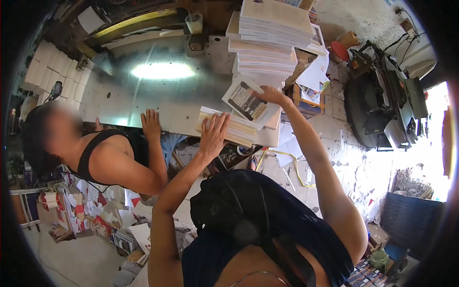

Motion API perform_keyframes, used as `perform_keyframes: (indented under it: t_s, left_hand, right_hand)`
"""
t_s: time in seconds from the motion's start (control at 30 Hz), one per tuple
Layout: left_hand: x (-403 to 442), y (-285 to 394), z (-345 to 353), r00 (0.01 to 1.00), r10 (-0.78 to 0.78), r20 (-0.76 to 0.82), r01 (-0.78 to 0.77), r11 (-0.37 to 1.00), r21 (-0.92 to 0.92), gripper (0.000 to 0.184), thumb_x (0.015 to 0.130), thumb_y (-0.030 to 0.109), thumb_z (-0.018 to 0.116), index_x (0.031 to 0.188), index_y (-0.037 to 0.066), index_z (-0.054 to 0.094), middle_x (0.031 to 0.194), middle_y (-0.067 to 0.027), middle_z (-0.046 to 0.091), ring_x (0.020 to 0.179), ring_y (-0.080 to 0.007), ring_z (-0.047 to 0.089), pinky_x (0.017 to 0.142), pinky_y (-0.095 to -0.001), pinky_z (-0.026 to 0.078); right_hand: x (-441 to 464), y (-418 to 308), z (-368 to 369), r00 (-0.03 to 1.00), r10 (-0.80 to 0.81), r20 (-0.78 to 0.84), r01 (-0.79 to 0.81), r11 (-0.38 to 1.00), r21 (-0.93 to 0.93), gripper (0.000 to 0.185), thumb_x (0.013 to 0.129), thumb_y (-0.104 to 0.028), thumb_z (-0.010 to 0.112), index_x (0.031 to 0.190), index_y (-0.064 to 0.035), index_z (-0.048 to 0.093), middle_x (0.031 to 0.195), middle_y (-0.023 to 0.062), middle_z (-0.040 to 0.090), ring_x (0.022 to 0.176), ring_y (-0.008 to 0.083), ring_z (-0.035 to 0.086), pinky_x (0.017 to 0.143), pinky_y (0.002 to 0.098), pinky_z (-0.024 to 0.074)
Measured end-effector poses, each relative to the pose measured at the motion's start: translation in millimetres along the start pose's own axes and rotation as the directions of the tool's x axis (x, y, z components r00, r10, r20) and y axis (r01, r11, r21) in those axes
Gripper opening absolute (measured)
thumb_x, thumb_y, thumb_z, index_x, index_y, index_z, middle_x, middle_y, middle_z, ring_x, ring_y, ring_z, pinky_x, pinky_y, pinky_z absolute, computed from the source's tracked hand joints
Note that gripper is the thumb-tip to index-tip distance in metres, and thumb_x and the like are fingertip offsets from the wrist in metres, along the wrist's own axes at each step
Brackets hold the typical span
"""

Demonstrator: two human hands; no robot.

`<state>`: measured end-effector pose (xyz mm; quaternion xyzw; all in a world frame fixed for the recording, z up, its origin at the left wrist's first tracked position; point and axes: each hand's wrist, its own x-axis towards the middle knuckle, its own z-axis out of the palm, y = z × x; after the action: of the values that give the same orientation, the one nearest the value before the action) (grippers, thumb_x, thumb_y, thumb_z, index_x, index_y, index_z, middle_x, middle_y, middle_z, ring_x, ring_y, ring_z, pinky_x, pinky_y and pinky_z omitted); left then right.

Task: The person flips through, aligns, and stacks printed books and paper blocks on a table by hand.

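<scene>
The left hand (pixel 214 135) lies with its fingers slightly spread over a cream-edged paper block (pixel 239 129), a low oblong of layered strips near the right end of the smooth metal tabletop (pixel 112 98). Just beyond and to the right, a flat rectangular booklet (pixel 245 100), pale-bordered with a dark picture on its cover, sits askew in front of a tall stack of matte white books (pixel 265 64). The right hand (pixel 272 94) touches the booklet's right side; whether it pinches the edge I cannot tell. At left, another person's hand (pixel 151 123) rests on the glossy table's near edge.
</scene>
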<state>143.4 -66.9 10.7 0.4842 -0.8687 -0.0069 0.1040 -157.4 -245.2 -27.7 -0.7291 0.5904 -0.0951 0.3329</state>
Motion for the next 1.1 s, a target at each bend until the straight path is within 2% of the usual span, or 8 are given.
perform_keyframes:
  t_s: [0.33, 0.47, 0.57, 0.67, 0.73, 0.87, 0.93, 1.1]
  left_hand:
    - [-10, 6, -8, 0.998, -0.033, 0.045, 0.033, 0.999, -0.017, 0.107, 0.061, 0.026, 0.087, 0.151, 0.014, 0.030, 0.154, -0.0051, 0.028, 0.143, -0.0298, 0.027, 0.115, -0.0529, 0.023]
    - [-10, 5, -1, 0.999, -0.024, 0.033, 0.025, 1.000, -0.019, 0.103, 0.063, 0.021, 0.085, 0.150, 0.014, 0.030, 0.155, -0.0037, 0.028, 0.144, -0.0278, 0.025, 0.116, -0.0521, 0.021]
    - [-10, 3, 3, 1.000, -0.012, 0.014, 0.012, 1.000, 0.001, 0.098, 0.065, 0.017, 0.083, 0.149, 0.014, 0.032, 0.154, -0.0033, 0.030, 0.144, -0.0270, 0.026, 0.116, -0.0521, 0.021]
    - [-8, 4, -1, 0.999, -0.036, 0.026, 0.037, 0.999, -0.037, 0.094, 0.067, 0.014, 0.080, 0.149, 0.014, 0.034, 0.154, -0.0032, 0.031, 0.144, -0.0267, 0.026, 0.116, -0.0518, 0.021]
    - [-8, 7, -7, 0.997, -0.054, 0.053, 0.059, 0.995, -0.084, 0.092, 0.068, 0.013, 0.079, 0.148, 0.015, 0.035, 0.153, -0.0030, 0.032, 0.144, -0.0263, 0.027, 0.116, -0.0517, 0.021]
    - [-9, 7, 2, 0.998, -0.057, -0.006, 0.057, 0.998, -0.040, 0.095, 0.066, 0.015, 0.081, 0.149, 0.016, 0.034, 0.153, -0.0028, 0.034, 0.143, -0.0258, 0.028, 0.116, -0.0518, 0.020]
    - [-8, 7, 3, 0.998, -0.052, -0.019, 0.052, 0.999, -0.015, 0.096, 0.065, 0.016, 0.083, 0.148, 0.016, 0.034, 0.152, -0.0030, 0.035, 0.143, -0.0257, 0.028, 0.116, -0.0519, 0.021]
    - [-7, 10, -6, 0.999, -0.050, 0.020, 0.051, 0.997, -0.058, 0.102, 0.060, 0.026, 0.087, 0.147, 0.014, 0.035, 0.152, -0.0057, 0.034, 0.143, -0.0289, 0.028, 0.115, -0.0529, 0.020]
  right_hand:
    - [-111, -94, -78, 0.949, -0.202, -0.243, 0.110, 0.932, -0.346, 0.036, 0.087, -0.035, 0.067, 0.113, -0.0113, 0.059, 0.089, 0.0204, 0.069, 0.082, 0.0412, 0.068, 0.071, 0.0496, 0.0541]
    - [-145, -123, -134, 0.913, -0.324, -0.248, 0.277, 0.938, -0.208, 0.029, 0.085, -0.016, 0.069, 0.110, -0.0039, 0.061, 0.089, 0.0202, 0.068, 0.079, 0.0348, 0.068, 0.073, 0.0391, 0.0523]
    - [-152, -116, -147, 0.886, -0.342, -0.313, 0.334, 0.939, -0.079, 0.035, 0.086, -0.023, 0.069, 0.112, -0.0017, 0.060, 0.091, 0.0193, 0.069, 0.083, 0.0315, 0.069, 0.076, 0.0395, 0.0513]
    - [-159, -91, -140, 0.893, -0.156, -0.422, 0.324, 0.874, 0.363, 0.039, 0.088, -0.025, 0.068, 0.116, 0.0010, 0.059, 0.095, 0.0131, 0.070, 0.086, 0.0226, 0.068, 0.078, 0.0362, 0.0521]
    - [-165, -68, -109, 0.924, 0.021, -0.383, 0.337, 0.430, 0.838, 0.054, 0.090, -0.031, 0.069, 0.128, 0.0014, 0.050, 0.111, 0.0116, 0.065, 0.096, 0.0203, 0.065, 0.086, 0.0377, 0.0533]
    - [-161, -56, -53, 0.920, 0.342, -0.192, 0.256, -0.153, 0.955, 0.060, 0.096, -0.055, 0.049, 0.129, -0.0060, 0.049, 0.111, 0.0122, 0.064, 0.098, 0.0241, 0.065, 0.085, 0.0426, 0.0550]
    - [-150, 8, -11, 0.893, -0.392, -0.222, 0.011, -0.473, 0.881, 0.063, 0.094, -0.065, 0.042, 0.124, -0.0100, 0.050, 0.104, 0.0110, 0.061, 0.092, 0.0218, 0.063, 0.075, 0.0382, 0.0545]
    - [-192, -68, 5, 0.903, -0.373, -0.210, -0.065, -0.604, 0.794, 0.056, 0.089, -0.056, 0.058, 0.104, -0.0030, 0.051, 0.088, 0.0092, 0.048, 0.074, 0.0148, 0.048, 0.069, 0.0275, 0.0418]
